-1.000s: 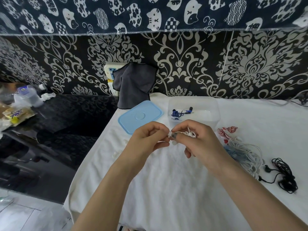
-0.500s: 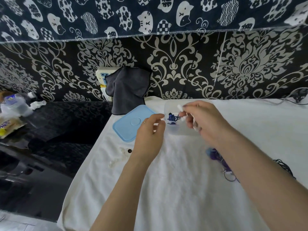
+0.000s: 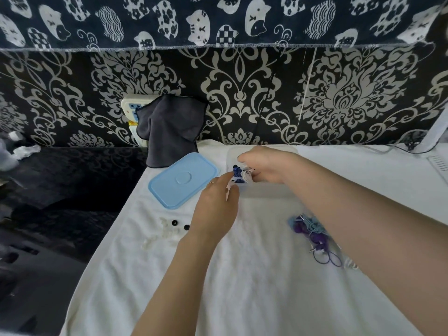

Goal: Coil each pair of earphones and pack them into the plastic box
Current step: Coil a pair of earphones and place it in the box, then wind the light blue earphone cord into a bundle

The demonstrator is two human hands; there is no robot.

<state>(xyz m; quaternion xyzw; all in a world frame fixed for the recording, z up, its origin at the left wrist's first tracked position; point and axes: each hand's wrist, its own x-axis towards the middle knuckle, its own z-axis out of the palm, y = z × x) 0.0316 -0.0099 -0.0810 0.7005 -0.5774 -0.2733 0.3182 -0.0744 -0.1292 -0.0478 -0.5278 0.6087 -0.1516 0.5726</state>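
Clear plastic box (image 3: 264, 190) held right hand (image 3: 269, 166), fingers curled round white earphones (image 3: 246, 176) beside blue earphones (image 3: 236, 171). Left hand (image 3: 215, 207) at box's near-left corner, fingers loosely bent, empty. Blue lid (image 3: 181, 180) left; purple earphones (image 3: 315, 236) on white-covered tabletop (image 3: 254, 275).

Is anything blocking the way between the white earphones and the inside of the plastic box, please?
Nothing visible does. The box is open, its lid lying on the cloth to its left. The right hand already reaches into it with the white earphones beside the blue pair; the left hand is at the near rim.
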